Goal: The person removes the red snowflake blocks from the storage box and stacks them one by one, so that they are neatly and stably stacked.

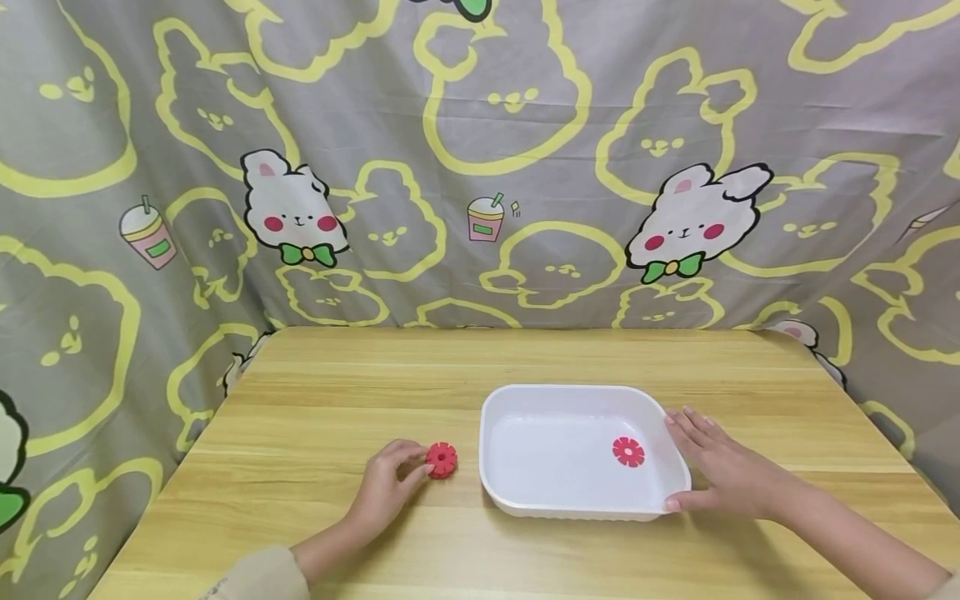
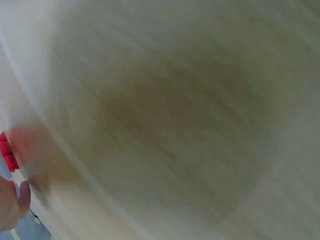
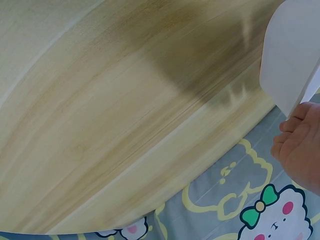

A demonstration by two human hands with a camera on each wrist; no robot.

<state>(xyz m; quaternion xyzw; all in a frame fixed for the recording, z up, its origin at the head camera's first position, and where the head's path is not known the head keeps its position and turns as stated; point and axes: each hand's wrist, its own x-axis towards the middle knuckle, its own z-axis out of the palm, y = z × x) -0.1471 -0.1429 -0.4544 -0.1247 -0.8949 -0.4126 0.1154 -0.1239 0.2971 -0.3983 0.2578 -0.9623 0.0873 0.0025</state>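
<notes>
A red notched disc [image 1: 442, 460] with a hole in its middle stands just above or on the wooden table, left of a white tray [image 1: 491, 500]. My left hand [image 1: 386, 483] pinches it at its left edge between thumb and fingers. In the left wrist view the red piece [image 2: 8, 152] looks thick, perhaps stacked; that hand is mostly cut off. Inside the tray, toward the right, lies another red notched disc [image 1: 628, 452]. My right hand [image 1: 723, 471] holds the tray's right side, fingertips and thumb over the rim. The right wrist view shows bent fingers [image 3: 296, 120] at the rim.
The pale wooden table [image 1: 337, 375] runs back to a grey curtain [image 1: 465, 283] with yellow outlines and cartoon rabbits. The curtain also hangs along the left and right sides.
</notes>
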